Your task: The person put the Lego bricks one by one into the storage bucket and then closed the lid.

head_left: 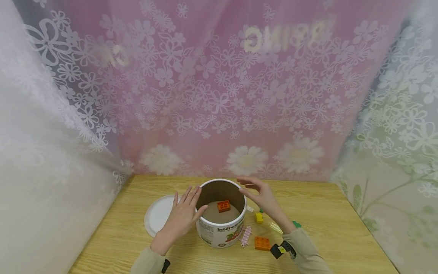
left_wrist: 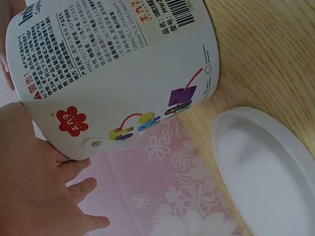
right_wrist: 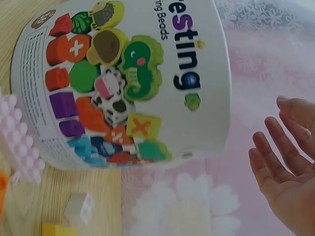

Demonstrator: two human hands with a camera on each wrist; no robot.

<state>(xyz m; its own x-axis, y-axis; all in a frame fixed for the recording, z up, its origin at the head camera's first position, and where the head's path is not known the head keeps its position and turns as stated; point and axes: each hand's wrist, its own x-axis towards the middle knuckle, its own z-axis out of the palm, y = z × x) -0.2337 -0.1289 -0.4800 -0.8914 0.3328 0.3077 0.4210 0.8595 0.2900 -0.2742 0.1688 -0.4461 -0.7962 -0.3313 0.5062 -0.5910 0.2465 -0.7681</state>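
Observation:
A white printed bucket (head_left: 213,235) stands upright without its lid on the table. On its floor lies an orange toy brick (head_left: 224,206), studs partly hidden by glare. My left hand (head_left: 181,217) is at the bucket's left rim, fingers extended and thumb over the edge; in the left wrist view the fingers reach past the rim near the handle joint (left_wrist: 96,144). On the opposite side my right hand (head_left: 265,198) hovers by the rim with loosely bent fingers. The right wrist view shows a gap between those fingers and the bucket wall (right_wrist: 206,118). Neither hand holds anything.
The white lid (head_left: 158,217) lies left of the bucket. To the right are a pink brick (head_left: 246,236), an orange brick (head_left: 262,243), a yellow brick (head_left: 259,218), a white brick (right_wrist: 79,208), a pale yellow brick (head_left: 275,228) and green pieces (head_left: 296,224). Floral curtains (head_left: 219,95) enclose the table.

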